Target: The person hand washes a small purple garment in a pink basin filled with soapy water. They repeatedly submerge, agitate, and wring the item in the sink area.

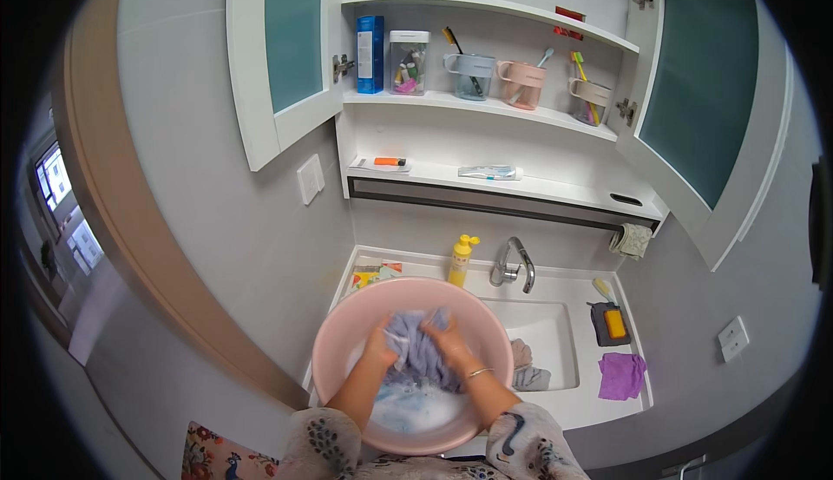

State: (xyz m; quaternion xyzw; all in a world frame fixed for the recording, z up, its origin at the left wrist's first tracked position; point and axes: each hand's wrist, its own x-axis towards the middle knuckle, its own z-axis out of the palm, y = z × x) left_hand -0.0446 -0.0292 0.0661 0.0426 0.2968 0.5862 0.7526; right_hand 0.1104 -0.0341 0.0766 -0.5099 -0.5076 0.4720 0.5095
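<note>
A wet, bluish-purple cloth (421,350) is bunched up inside a large pink basin (334,350). My left hand (382,342) grips the cloth's left side, and my right hand (449,342) grips its right side. Both hands have their fingers wrapped into the fabric, above white suds and bluish water (415,409) in the basin's near part. The lower end of the cloth hangs into the foam. What kind of garment or towel it is I cannot tell. The basin rests on the white counter, covering the left part of the sink (564,341).
Behind the basin stand a yellow bottle (460,260) and a chrome faucet (514,265). Small cloths (531,378) lie in the sink. On the right are yellow soap (615,324), a purple cloth (621,376) and a brush (601,288). Open cabinet doors (260,133) flank shelves holding toothbrush cups (523,83).
</note>
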